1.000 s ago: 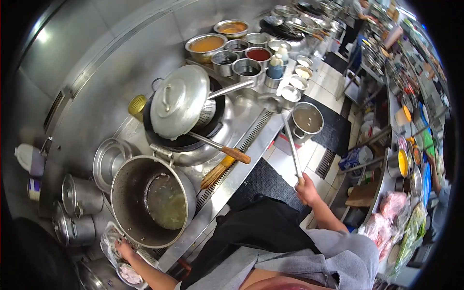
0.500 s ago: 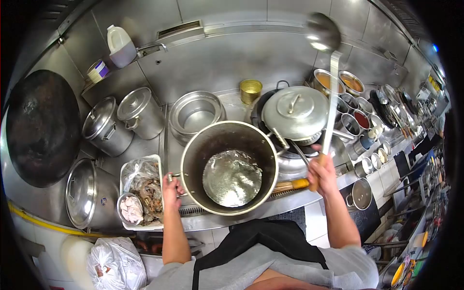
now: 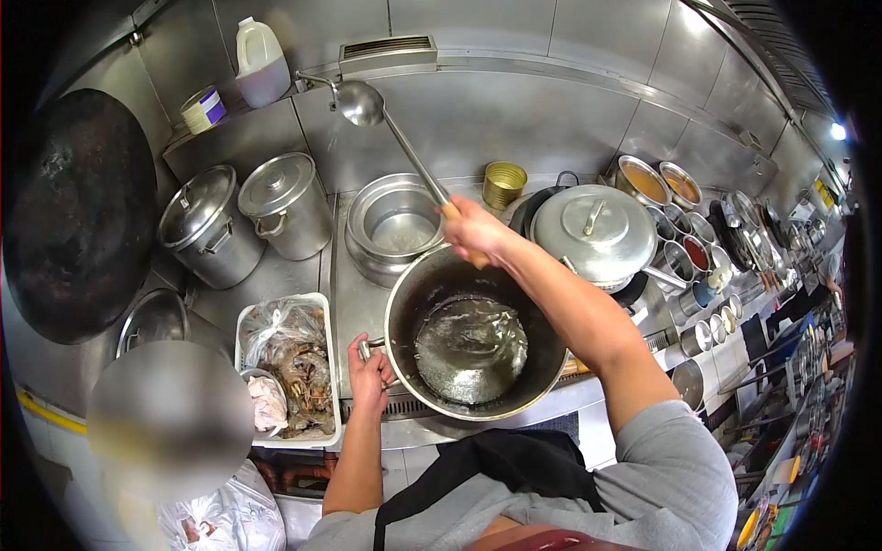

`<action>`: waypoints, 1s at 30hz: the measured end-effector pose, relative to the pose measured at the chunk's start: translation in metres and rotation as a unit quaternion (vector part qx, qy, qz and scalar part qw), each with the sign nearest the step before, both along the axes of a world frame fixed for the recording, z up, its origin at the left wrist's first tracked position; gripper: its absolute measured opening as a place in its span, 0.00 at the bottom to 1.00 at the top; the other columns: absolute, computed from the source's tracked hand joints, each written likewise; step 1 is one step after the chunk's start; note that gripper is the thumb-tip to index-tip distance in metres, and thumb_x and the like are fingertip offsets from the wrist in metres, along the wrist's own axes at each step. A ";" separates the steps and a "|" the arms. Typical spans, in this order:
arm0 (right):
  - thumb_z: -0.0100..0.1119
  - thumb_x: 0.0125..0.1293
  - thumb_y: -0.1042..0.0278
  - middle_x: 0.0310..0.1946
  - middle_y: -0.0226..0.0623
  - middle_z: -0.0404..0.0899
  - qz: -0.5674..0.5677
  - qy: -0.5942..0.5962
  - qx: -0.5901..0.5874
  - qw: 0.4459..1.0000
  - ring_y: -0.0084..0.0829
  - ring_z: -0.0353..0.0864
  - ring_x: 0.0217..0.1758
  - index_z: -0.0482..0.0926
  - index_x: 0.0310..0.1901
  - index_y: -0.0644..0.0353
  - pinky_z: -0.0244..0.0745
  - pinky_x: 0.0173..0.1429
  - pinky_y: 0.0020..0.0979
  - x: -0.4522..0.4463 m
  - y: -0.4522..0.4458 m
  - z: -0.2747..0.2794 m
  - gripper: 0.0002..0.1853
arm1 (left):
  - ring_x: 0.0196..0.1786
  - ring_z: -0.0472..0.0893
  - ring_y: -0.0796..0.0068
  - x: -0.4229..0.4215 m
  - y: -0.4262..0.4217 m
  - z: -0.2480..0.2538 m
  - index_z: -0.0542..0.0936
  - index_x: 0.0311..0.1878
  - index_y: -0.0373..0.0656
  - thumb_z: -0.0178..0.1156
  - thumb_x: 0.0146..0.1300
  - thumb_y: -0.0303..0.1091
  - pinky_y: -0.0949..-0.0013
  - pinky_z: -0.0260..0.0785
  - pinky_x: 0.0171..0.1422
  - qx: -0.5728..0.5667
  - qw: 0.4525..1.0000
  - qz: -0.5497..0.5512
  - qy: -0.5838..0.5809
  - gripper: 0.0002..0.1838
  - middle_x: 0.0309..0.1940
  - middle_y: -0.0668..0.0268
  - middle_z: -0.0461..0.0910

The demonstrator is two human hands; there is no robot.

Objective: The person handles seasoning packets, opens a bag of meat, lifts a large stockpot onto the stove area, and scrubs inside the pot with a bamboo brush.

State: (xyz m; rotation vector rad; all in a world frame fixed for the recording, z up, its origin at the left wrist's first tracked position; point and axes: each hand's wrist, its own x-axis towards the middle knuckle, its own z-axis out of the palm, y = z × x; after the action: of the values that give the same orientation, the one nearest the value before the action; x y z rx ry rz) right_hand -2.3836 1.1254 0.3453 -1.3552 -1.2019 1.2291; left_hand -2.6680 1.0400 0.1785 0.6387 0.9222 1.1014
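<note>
A large deep pot [image 3: 397, 367] stands at the counter's front edge with clear liquid in the bottom. My left hand [image 3: 369, 372] is closed around its left side handle. My right hand [image 3: 475, 234] grips the wooden handle of a long metal ladle [image 3: 413, 158], and my forearm crosses above the pot's far rim. The ladle's bowl is up at the wall, at or just in front of the faucet [image 3: 317, 79]; whether they touch I cannot tell. Behind the pot, a round metal basin [image 3: 363, 262] holds water.
Right of the pot sits a lidded pan [image 3: 595, 230]. Two lidded stockpots [image 3: 280, 197] stand at left, near a white tray [image 3: 334, 404] with bagged food. An open tin [image 3: 504, 184] and sauce containers [image 3: 643, 180] line the back. A blurred patch hides the lower left.
The ladle has swung from the upper right across to the faucet at left, carried by my right hand. The view has shifted. My left hand stays on the pot's handle.
</note>
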 end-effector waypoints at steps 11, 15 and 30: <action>0.50 0.59 0.81 0.20 0.30 0.66 -0.082 0.027 0.028 0.996 0.22 0.66 0.14 0.62 0.58 0.62 0.60 0.17 0.25 0.000 -0.056 -0.001 0.24 | 0.21 0.61 0.80 -0.004 0.003 0.000 0.60 0.66 0.55 0.50 0.72 0.28 0.74 0.54 0.24 0.001 1.000 -0.024 -0.013 0.22 0.24 0.69 0.63; 0.52 0.62 0.80 0.21 0.28 0.66 -0.034 0.062 0.056 0.996 0.20 0.66 0.15 0.64 0.61 0.60 0.61 0.18 0.23 -0.009 -0.085 0.015 0.24 | 0.21 0.62 0.80 -0.005 0.003 -0.001 0.60 0.66 0.54 0.51 0.72 0.28 0.74 0.55 0.24 -0.001 1.000 -0.017 -0.011 0.22 0.25 0.69 0.64; 0.55 0.65 0.76 0.24 0.27 0.68 -0.342 0.039 0.219 0.913 0.16 0.64 0.16 0.63 0.66 0.58 0.63 0.21 0.19 0.149 -0.356 0.046 0.27 | 0.47 0.74 0.71 -0.052 0.017 0.001 0.72 0.59 0.45 0.53 0.71 0.36 0.68 0.65 0.47 0.154 0.954 0.112 0.232 0.16 0.48 0.64 0.76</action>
State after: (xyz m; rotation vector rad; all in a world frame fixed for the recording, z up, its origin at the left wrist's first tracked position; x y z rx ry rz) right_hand -2.2346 0.7697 0.3909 -1.2115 -0.7677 0.4697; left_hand -2.7204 1.0573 0.1795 1.1024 1.2598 1.3403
